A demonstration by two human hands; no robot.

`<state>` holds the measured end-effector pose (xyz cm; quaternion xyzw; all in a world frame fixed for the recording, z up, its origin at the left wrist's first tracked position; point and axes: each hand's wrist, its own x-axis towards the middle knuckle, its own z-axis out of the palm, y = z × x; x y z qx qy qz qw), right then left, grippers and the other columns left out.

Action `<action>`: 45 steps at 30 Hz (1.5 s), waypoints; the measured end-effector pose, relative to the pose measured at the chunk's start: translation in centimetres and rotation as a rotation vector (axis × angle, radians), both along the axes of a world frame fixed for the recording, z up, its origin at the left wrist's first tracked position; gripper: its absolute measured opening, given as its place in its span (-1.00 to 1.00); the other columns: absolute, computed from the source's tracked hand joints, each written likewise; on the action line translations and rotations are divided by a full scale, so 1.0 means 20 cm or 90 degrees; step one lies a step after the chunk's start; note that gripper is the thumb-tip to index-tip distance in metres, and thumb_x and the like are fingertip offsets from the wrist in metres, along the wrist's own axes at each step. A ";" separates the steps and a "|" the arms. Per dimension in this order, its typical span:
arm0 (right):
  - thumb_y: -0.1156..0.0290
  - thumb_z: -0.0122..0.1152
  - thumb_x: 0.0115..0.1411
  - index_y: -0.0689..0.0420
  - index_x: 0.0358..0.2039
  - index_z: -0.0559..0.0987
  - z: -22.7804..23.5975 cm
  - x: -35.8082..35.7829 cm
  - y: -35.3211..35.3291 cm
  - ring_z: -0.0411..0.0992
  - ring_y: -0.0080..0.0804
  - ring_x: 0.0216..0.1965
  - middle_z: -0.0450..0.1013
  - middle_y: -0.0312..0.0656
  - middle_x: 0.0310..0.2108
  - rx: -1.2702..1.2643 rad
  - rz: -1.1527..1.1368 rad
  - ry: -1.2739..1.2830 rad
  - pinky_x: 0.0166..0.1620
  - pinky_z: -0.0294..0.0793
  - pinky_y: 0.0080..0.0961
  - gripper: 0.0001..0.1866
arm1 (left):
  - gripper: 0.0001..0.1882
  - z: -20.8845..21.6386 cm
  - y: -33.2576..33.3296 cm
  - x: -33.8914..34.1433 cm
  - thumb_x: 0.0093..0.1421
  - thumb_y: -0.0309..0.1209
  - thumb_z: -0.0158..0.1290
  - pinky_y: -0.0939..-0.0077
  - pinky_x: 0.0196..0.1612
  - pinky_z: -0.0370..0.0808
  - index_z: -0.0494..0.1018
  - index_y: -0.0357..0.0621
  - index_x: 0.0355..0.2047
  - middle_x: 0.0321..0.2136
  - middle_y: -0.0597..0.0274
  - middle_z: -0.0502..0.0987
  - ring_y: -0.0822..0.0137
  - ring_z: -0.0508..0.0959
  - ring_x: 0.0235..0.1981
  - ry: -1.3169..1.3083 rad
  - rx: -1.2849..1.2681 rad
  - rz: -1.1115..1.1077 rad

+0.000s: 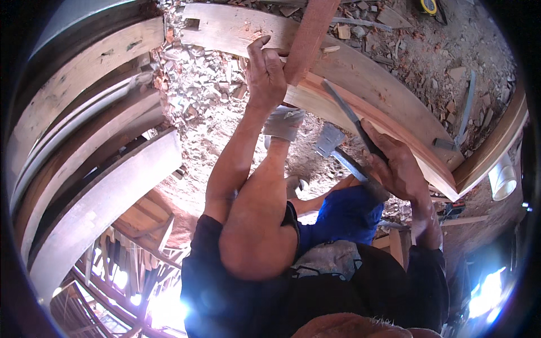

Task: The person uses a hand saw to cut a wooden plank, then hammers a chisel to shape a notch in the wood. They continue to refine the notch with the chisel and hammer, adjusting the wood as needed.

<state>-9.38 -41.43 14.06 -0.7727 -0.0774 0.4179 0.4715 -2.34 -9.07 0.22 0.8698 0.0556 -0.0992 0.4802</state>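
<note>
My left hand (265, 73) is stretched forward and shut on a reddish wooden strip (309, 35) that stands across a long pale timber beam (360, 84). To the right, my right hand (397, 166) grips a long flat dark metal blade (346, 112) whose tip touches the beam near the strip. Just below this hand lies a hatchet-like metal head (328, 141); its handle runs under the hand, and I cannot tell if the hand holds it too. My bent knee (256, 231) and my foot in a grey shoe (283, 122) are between the hands.
Several curved wooden planks (96, 191) are stacked on the left. Rubble and wood chips (203, 84) cover the ground. A white tube-like container (502, 179) stands at the right beside another plank (496, 146). A yellow tape measure (429, 5) lies at the top.
</note>
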 end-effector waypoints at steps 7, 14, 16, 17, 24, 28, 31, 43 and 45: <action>0.49 -0.02 0.35 0.12 0.49 0.22 -0.14 0.26 0.13 0.53 -0.24 -0.41 0.56 0.09 -0.35 0.014 -0.042 0.284 -0.16 0.55 -0.30 -0.32 | -0.50 0.01 0.00 0.08 0.57 -0.10 -0.32 0.26 -0.14 0.55 0.26 -0.27 0.24 -0.20 -0.03 0.65 0.19 0.62 -0.27 -0.003 0.067 -0.053; 0.46 -0.04 0.37 0.05 0.49 0.26 -0.01 0.34 0.07 0.42 -0.48 -0.48 0.49 -0.13 -0.43 -0.040 -0.026 0.383 -0.28 0.52 -0.46 -0.35 | -0.47 0.01 0.01 0.09 0.57 -0.06 -0.33 0.25 -0.19 0.52 0.27 -0.27 0.23 -0.20 0.01 0.64 0.25 0.57 -0.34 0.007 0.058 -0.063; 0.46 -0.05 0.38 0.06 0.49 0.27 -0.02 0.32 0.04 0.41 -0.50 -0.48 0.50 -0.15 -0.42 0.011 -0.028 0.364 -0.28 0.52 -0.47 -0.36 | -0.50 0.01 0.02 0.09 0.56 -0.09 -0.31 0.25 -0.20 0.52 0.27 -0.25 0.23 -0.22 0.01 0.64 0.24 0.58 -0.35 0.014 0.067 -0.063; 0.46 -0.05 0.39 0.07 0.48 0.27 -0.05 0.31 0.03 0.41 -0.51 -0.48 0.50 -0.16 -0.41 0.056 -0.034 0.362 -0.28 0.52 -0.47 -0.37 | -0.51 0.00 0.02 0.09 0.56 -0.11 -0.30 0.25 -0.20 0.52 0.28 -0.25 0.23 -0.23 0.01 0.64 0.24 0.58 -0.35 0.018 0.075 -0.070; 0.42 -0.07 0.44 0.09 0.50 0.23 -0.15 0.31 0.09 0.41 -0.60 -0.53 0.39 -0.30 -0.49 0.057 -0.009 0.345 -0.42 0.47 -0.57 -0.39 | -0.55 -0.01 0.01 0.08 0.55 -0.14 -0.26 0.24 -0.18 0.51 0.29 -0.23 0.21 -0.28 0.07 0.65 0.20 0.59 -0.37 -0.018 0.069 -0.070; 0.41 -0.06 0.45 0.10 0.50 0.22 -0.12 0.32 0.12 0.40 -0.60 -0.56 0.39 -0.31 -0.51 0.047 -0.013 0.347 -0.44 0.47 -0.56 -0.39 | -0.57 -0.01 0.01 0.09 0.51 -0.18 -0.17 0.09 -0.23 0.51 0.35 -0.29 0.14 -0.39 -0.01 0.60 0.00 0.59 -0.40 -0.047 0.041 -0.042; 0.39 -0.04 0.46 0.09 0.50 0.23 -0.14 0.34 0.13 0.41 -0.58 -0.54 0.42 -0.29 -0.50 0.050 -0.018 0.361 -0.39 0.49 -0.53 -0.39 | -0.54 -0.02 0.02 0.10 0.53 -0.15 -0.23 0.16 -0.20 0.51 0.31 -0.27 0.19 -0.30 -0.03 0.63 0.09 0.60 -0.35 -0.037 0.071 -0.070; 0.26 -0.02 0.51 0.16 0.48 0.23 -0.18 0.30 0.08 0.43 -0.62 -0.54 0.47 -0.28 -0.43 0.124 -0.060 0.403 -0.45 0.46 -0.60 -0.40 | -0.51 -0.02 0.00 0.09 0.53 -0.11 -0.20 0.07 -0.20 0.52 0.31 -0.32 0.17 -0.42 -0.05 0.61 -0.07 0.62 -0.34 -0.054 0.037 -0.048; 0.25 -0.01 0.51 0.15 0.49 0.23 -0.17 0.28 0.04 0.44 -0.62 -0.53 0.47 -0.28 -0.42 0.144 -0.095 0.377 -0.44 0.46 -0.61 -0.40 | -0.51 -0.02 0.00 0.09 0.54 -0.10 -0.23 0.08 -0.19 0.52 0.30 -0.30 0.17 -0.40 -0.05 0.63 -0.06 0.63 -0.33 -0.068 0.045 -0.043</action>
